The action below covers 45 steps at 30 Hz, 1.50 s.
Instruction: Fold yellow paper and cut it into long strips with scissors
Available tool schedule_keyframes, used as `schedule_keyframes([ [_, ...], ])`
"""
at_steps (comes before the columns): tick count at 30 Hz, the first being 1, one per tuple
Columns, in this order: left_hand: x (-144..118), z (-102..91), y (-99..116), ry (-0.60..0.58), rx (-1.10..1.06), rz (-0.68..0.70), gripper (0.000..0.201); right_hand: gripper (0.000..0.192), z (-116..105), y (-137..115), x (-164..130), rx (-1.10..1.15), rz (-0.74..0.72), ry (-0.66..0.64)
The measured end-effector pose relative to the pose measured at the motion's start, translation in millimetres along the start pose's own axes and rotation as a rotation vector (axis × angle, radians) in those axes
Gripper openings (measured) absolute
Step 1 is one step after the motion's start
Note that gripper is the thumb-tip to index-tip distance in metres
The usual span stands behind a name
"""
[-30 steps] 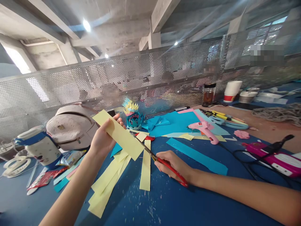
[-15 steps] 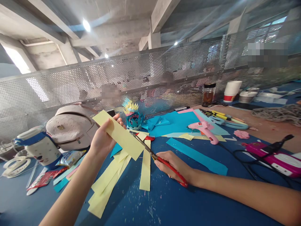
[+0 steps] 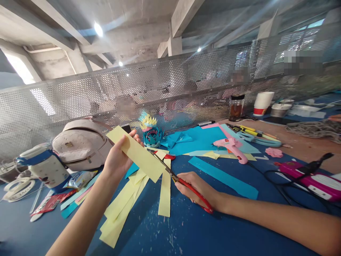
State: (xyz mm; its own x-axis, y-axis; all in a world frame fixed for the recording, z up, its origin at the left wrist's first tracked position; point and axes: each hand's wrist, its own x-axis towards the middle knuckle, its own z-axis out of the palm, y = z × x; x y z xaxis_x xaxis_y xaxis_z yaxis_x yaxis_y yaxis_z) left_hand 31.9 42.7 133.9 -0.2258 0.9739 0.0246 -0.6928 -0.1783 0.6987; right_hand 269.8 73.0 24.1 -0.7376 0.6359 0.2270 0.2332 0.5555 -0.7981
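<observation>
Pinched between thumb and fingers of my left hand (image 3: 120, 155) is a pale yellow paper strip (image 3: 144, 160), held tilted above the table. My right hand (image 3: 195, 187) grips the red handles of a pair of scissors (image 3: 193, 190). Their blades point up and left, by the strip's right end; whether they touch the paper I cannot tell. Beneath lie more yellow paper strips (image 3: 121, 209), fanned out, and a single yellow strip (image 3: 164, 197). Just beyond my left fingers stands a folded-paper piece (image 3: 152, 133) of blue, yellow and pink points.
On the left are a backpack (image 3: 80, 145), an insulated bottle (image 3: 44, 165) and snack wrappers. Blue paper sheets (image 3: 202, 138) lie at the back. To the right are a pink glue gun (image 3: 231, 146), pliers (image 3: 245, 131), a magenta power strip (image 3: 314, 181) with cables, and a lidded jar (image 3: 236, 107).
Both hands, the strip and the scissors stay almost in place, with only a very slight shift. Part of another person's hand now shows at the far right edge.
</observation>
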Motion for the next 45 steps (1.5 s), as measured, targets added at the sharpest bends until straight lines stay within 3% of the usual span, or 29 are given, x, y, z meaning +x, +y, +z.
schedule_keyframes([
  [22,0,0.7,1,-0.003,-0.023,0.006,0.033,0.046,0,-1,1,0.018,-0.038,0.029],
  [31,1,-4.8,9,-0.077,0.023,0.066,0.030,0.046,-4,10,11,0.199,0.159,0.129],
  [33,1,-7.9,13,-0.117,0.159,0.152,0.027,0.045,-16,8,17,0.102,0.113,0.143],
  [35,0,-12.0,19,-0.159,0.408,0.322,0.022,0.044,-32,5,22,-0.144,0.026,0.131],
  [37,0,-16.7,25,-0.182,0.701,0.498,0.015,0.038,-51,3,24,-0.463,-0.013,0.068],
  [39,2,-22.1,29,-0.177,0.974,0.587,0.014,0.031,-68,2,20,-0.693,-0.036,-0.065],
  [42,9,-32.2,28,-0.179,1.343,0.557,0.015,0.015,-86,4,6,-0.862,-0.023,-0.192],
  [45,21,-45.6,20,-0.202,1.481,0.479,0.012,0.004,-98,13,-12,-0.816,0.013,-0.278],
])
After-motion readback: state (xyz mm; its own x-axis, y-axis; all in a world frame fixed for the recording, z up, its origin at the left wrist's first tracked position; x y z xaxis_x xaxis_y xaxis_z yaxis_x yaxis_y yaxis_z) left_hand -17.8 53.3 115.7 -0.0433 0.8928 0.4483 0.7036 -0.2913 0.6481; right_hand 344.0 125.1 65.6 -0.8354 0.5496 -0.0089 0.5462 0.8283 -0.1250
